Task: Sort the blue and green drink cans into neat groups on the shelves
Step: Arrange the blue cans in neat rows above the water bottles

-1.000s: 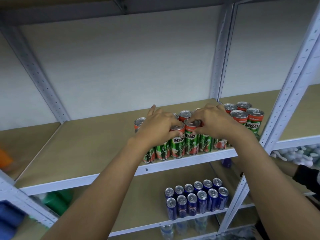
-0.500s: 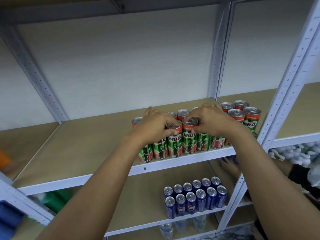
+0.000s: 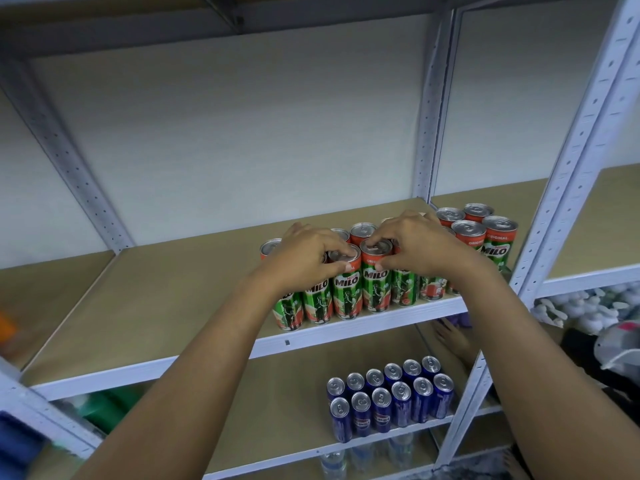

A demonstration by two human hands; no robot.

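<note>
Green cans [image 3: 348,289] stand upright, long axes vertical and pull-tab lids up, logos facing the camera, in rows at the front edge of the upper shelf [image 3: 138,306]. Left hand [image 3: 304,259] curls its fingers over the lid of one front-row can, thumb against the can's side. Right hand [image 3: 412,247] grips the neighbouring can the same way, fingertips on its lid. Blue cans [image 3: 391,400] stand upright in two rows on the shelf below the upper shelf. Compared with half a second ago, both hands stay on the same two cans, barely shifted.
</note>
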